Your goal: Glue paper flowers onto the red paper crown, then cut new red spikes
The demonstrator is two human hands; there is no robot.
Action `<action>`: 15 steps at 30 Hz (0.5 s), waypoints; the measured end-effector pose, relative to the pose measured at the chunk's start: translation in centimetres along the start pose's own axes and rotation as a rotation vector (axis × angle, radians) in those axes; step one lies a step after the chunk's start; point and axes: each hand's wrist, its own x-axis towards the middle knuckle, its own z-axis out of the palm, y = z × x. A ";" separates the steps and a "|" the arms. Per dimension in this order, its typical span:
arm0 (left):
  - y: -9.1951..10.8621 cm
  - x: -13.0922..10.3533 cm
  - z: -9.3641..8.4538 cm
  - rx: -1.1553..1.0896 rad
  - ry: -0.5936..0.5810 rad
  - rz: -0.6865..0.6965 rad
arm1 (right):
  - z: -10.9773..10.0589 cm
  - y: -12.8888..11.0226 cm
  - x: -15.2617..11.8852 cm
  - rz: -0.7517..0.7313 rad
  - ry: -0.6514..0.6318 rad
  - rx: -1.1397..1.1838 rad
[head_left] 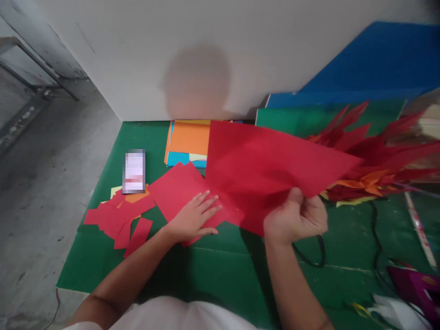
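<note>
My right hand (297,217) pinches the lower right edge of a large red paper sheet (264,169), which is lifted and slightly curved above the table. Flat on several smaller red paper squares (177,188) lies my left hand (195,213), fingers spread. The big sheet's left end overlaps or meets those squares near my left fingertips; where exactly they touch I cannot tell. Left of the squares is a loose pile of cut red paper strips (118,217) with some orange and yellow pieces among them.
A phone (134,172) lies above the strips on the green table (213,284). Orange and blue sheets (189,137) are stacked by the white wall (137,55). To the right are a bunch of red paper shapes (371,151), a black cable (376,238), a white stick (419,229) and a purple object (409,284).
</note>
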 end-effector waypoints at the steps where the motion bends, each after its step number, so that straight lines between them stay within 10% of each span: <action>1: -0.1 0.0 0.0 -0.021 0.010 -0.011 | 0.1 -0.1 0.3 -0.046 0.048 0.047; 15: 0.2 -0.2 -0.6 -0.449 0.074 -0.103 | -0.4 -1.5 4.2 -0.100 -0.082 0.335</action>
